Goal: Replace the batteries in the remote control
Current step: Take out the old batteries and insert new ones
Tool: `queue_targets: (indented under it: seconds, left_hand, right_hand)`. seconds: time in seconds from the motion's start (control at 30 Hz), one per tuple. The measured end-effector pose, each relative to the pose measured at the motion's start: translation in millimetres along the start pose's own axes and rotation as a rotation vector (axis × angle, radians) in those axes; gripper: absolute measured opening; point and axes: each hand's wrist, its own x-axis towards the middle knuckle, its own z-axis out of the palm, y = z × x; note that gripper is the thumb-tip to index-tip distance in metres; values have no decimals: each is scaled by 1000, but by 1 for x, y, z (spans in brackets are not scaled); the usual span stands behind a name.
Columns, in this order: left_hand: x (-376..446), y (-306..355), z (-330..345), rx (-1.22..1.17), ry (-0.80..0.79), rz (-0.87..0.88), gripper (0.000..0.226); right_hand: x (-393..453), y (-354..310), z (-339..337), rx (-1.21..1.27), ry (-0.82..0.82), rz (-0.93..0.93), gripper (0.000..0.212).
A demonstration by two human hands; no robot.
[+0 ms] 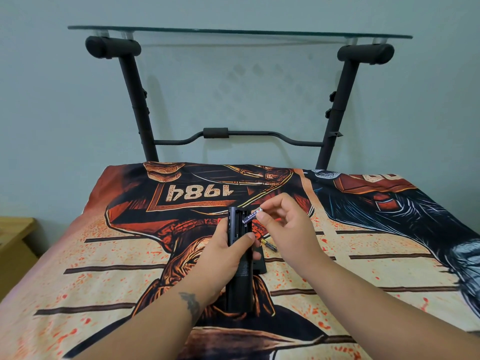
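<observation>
A long black remote control (240, 279) lies lengthwise over the bed with its battery bay open at the far end. My left hand (223, 258) grips it around the middle, thumb across the back. My right hand (285, 229) pinches a purple-and-white battery (252, 216) between thumb and fingers, its lower end tilted into the open bay. The black battery cover (260, 263) rests on the blanket just right of the remote. A second battery with a gold end (268, 245) lies on the blanket under my right hand.
A printed orange, black and cream blanket (104, 255) covers the bed. A black metal stand (135, 100) with a glass shelf (233, 31) rises against the wall behind. A wooden bedside table (14, 245) sits at the left edge.
</observation>
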Motion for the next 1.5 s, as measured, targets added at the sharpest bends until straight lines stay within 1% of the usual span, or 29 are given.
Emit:
queue_targets:
  seconds: [0.17,0.27,0.4,0.53,0.63,0.8,0.87,1.07,1.27,1.3,1.33,1.4,1.43,1.47,1.5]
  left_hand:
    - [1,-1,1,8,19,3,17]
    - [2,-4,-1,36,38,0,19]
    - [4,-6,-3,63,52,4,21]
    - [3,-5,-4,67,59,7,21]
    - [3,-5,-4,41,77,4,20]
    - [4,-4,-6,35,113,-3,17]
    - [4,-4,-6,54,125,4,17]
    - [6,-7,-9,62,151,-16,17]
    - [7,-5,-9,59,137,-25,19]
    - [7,-5,-9,70,145,-28,21]
    - [6,-4,-8,90,151,-35,28]
    - [5,-3,-8,116,157,-59,55]
    - [4,-3,-8,119,157,-69,61]
    - [4,-3,-7,124,157,-68,58]
    - [4,-3,-7,131,156,-65,49]
  right_hand:
    - [-2,-2,2,-11,-5,-7,11]
    - [-3,-3,2,-7,-14,8,11]
    - [-4,-3,2,2,-38,27,18]
    - [-4,-5,3,2,-47,24,15]
    - [-7,-7,3,-12,-73,-11,17]
    - [-14,-8,5,-71,-174,-85,10]
    - [-15,-6,6,-85,-189,-101,10]
    - [-17,-1,9,-102,-202,-127,7]
    - [-17,3,10,-142,-163,-136,7]
    - [-18,4,11,-160,-156,-147,7]
    - [-18,5,12,-179,-148,-156,7]
    - [-19,5,12,-196,-134,-162,7]
    - [-19,6,12,-194,-130,-161,6]
    - [-19,6,13,-194,-129,-158,6]
    - [-18,6,13,-197,-128,-156,6]
